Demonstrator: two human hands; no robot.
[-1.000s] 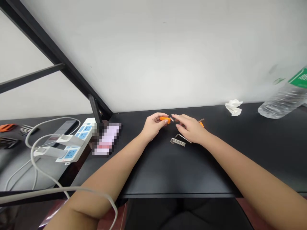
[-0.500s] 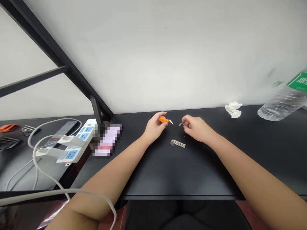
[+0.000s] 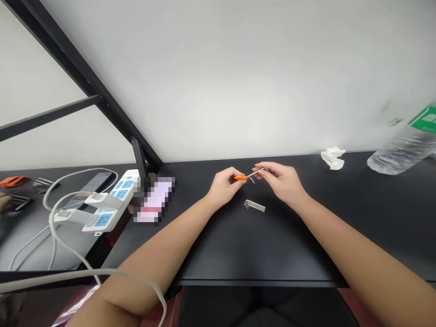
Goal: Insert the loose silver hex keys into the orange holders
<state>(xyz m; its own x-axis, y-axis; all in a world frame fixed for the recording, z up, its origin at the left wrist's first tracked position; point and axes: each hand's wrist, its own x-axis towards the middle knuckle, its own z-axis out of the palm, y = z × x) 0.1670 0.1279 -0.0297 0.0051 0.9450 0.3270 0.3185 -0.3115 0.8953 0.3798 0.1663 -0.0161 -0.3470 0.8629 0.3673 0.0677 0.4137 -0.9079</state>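
Observation:
My left hand is closed round a small orange holder just above the black table. My right hand pinches a thin metal hex key, and the key's end meets the orange holder. A small bundle of metal hex keys lies on the table below and between the two hands, touched by neither.
A crumpled white tissue and a clear plastic bottle with a green label lie at the back right. A white power strip with plugs and grey cables sits on the left, beside a black frame post. More hex keys lie far left.
My right hand drew back holding a hex key, then came in again, so the key now meets the orange holder. The left hand stayed nearly still.

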